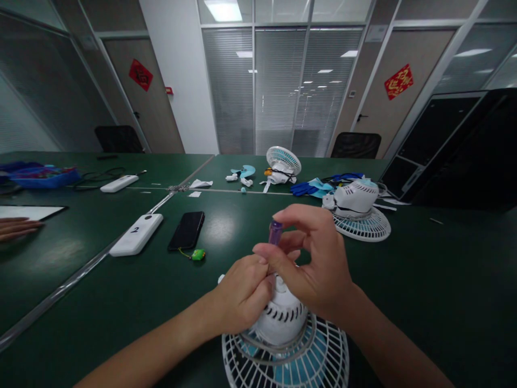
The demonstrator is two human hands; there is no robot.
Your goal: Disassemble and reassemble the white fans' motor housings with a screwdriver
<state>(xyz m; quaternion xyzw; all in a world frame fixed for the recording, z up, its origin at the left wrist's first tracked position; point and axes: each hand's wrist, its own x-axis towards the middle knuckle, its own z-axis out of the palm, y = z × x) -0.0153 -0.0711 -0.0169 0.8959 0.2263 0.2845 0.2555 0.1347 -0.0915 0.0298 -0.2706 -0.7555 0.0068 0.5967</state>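
Face down on the table in front of me lies a small white fan (281, 323), its blue blades showing through the white grille. My left hand (247, 291) is closed around the upper end of the fan's motor housing; its fingertips are partly hidden. Above it, my right hand (313, 253) grips a screwdriver by its purple translucent handle (275, 233), thumb and fingers around it. The screwdriver stands nearly upright over the housing, and its tip is hidden behind my hands.
A black phone (187, 230) with a green charm and a white power bank (136, 235) lie to the left. Further back are two more fans (357, 202), (283, 164) and blue gloves (304, 188). Another person's hand (18, 229) rests at the far left.
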